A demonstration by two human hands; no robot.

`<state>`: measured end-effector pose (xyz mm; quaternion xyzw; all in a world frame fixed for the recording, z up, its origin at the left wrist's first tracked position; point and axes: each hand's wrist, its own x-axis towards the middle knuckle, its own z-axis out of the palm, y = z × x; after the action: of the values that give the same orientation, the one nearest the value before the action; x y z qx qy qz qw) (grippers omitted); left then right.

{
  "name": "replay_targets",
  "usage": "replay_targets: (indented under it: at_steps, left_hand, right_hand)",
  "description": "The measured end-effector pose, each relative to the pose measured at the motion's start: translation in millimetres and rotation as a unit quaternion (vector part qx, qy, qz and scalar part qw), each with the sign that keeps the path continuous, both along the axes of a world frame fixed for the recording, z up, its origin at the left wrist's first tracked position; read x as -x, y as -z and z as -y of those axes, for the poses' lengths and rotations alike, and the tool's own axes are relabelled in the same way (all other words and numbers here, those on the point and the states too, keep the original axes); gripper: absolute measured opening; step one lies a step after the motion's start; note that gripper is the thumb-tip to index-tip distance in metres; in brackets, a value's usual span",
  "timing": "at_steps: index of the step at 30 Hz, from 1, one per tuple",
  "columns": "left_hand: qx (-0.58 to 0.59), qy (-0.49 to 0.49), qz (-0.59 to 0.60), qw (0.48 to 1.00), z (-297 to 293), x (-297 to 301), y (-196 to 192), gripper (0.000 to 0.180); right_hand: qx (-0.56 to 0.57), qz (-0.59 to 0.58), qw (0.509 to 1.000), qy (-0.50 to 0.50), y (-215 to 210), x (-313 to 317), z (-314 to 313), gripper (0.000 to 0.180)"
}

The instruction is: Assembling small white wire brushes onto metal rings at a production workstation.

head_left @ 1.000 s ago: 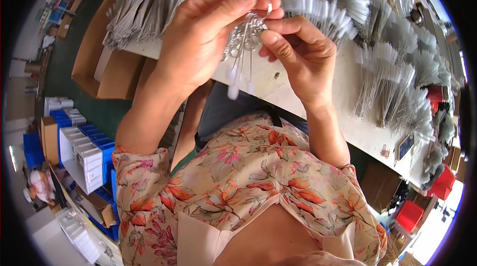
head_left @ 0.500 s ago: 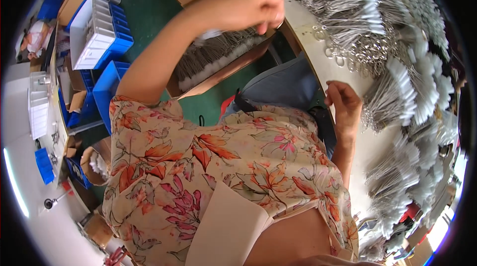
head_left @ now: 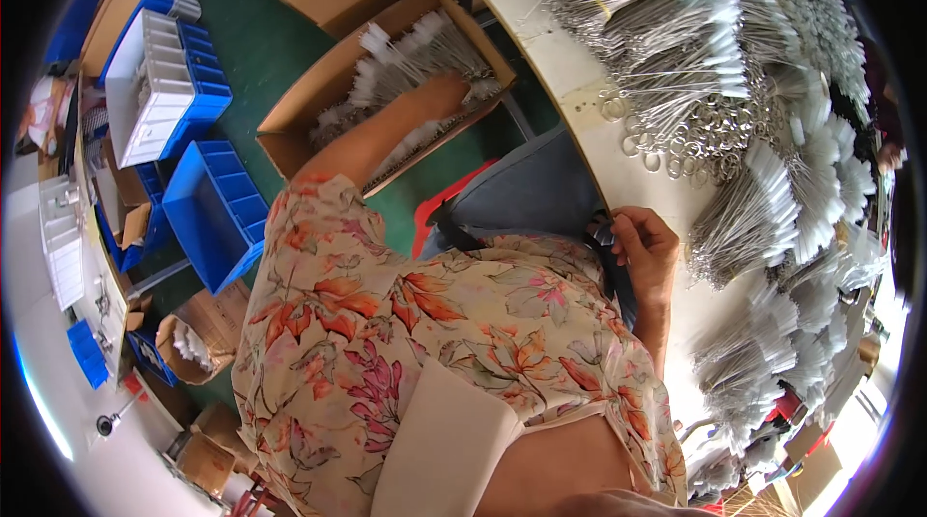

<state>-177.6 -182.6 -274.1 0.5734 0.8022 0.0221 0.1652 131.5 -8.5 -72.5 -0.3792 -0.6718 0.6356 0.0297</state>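
head view. left hand extended down and away from the surface, reaching into an open cardboard box on the floor just left of the surface edge. fingers buried among the white-tipped wire brushes lying lengthwise in that box; cannot tell whether closed on any or merely resting on them, since the back of the hand covers the fingertips. box set close beside the seat, within arm's reach, apparently as a bin for brushes.

right hand held at the near edge of the surface, fingers curled together, thumb against forefinger as if pinching something small and dark; object too small to identify, grip not confirmed. hands well apart, one either side of the surface edge.

on the surface beyond the right hand: fanned bundles of the same brushes, laid in rows with white ends outward, and a loose heap of metal rings further in. sorted layout suggests batches kept separate for counting.

left of the cardboard box: blue plastic bins and a white tray on the green floor.

hidden or unclear: lap and seat masked by floral clothing; far end of the surface bent and cut off at the rim; box contents under the forearm not visible.
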Motion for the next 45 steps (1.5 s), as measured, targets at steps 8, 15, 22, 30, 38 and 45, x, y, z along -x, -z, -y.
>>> replay_targets:
  at_steps: [8, 15, 22, 30, 38, 45]
  left_hand:
    - [0.058, -0.002, 0.461, 0.886, -24.6, -6.5, -139.7, 0.029]
    - [-0.114, 0.068, 0.544, 0.828, -179.3, 6.2, -332.0, 0.026]
    - [-0.206, 0.062, 0.169, 0.962, -428.3, 92.0, -258.7, 0.025]
    - [-0.085, 0.018, -0.197, 0.977, -490.7, 60.8, -232.6, 0.023]
    - [-0.230, -0.100, -0.126, 0.960, -477.3, 53.4, -252.7, 0.021]
    - [-0.276, 0.148, 0.055, 0.948, -496.6, -59.9, -249.9, 0.026]
  right_hand:
    - [0.042, -0.031, 0.995, -0.085, -23.5, -13.9, -22.8, 0.012]
    - [-0.016, -0.141, 0.988, -0.061, -67.3, -49.6, -79.9, 0.011]
    - [-0.060, -0.105, 0.984, 0.128, -99.9, -97.3, -148.4, 0.014]
    - [-0.487, 0.006, 0.864, 0.126, -109.6, -69.8, -296.0, 0.014]
    - [-0.498, 0.229, 0.829, 0.114, -69.8, -11.1, -400.4, 0.027]
    - [-0.482, -0.009, 0.814, 0.324, -75.1, -3.9, -406.7, 0.024]
